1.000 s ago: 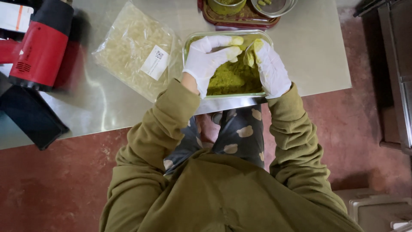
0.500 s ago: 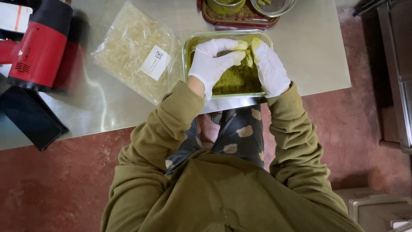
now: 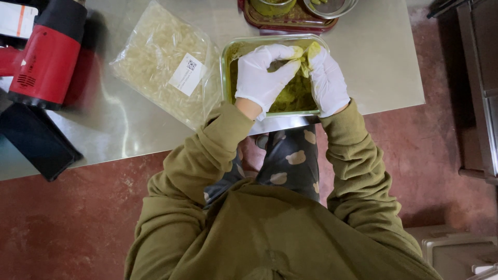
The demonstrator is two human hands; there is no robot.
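2 gloved hands working green paste in a glass dish

The left hand (image 3: 262,78) and right hand (image 3: 328,80), both in white gloves, arch over a rectangular glass dish (image 3: 226,62) near the steel bench's (image 3: 378,57) front edge. Elbows bent, wrists angled inward, fingertips meet; each grip pinches a lump of green paste (image 3: 303,54) above the dish. A sealed bag of pale strands (image 3: 161,62) lies just left.

A clear bag (image 3: 161,70) of pale contents (white square label (image 3: 187,74)) lies on the table's left.
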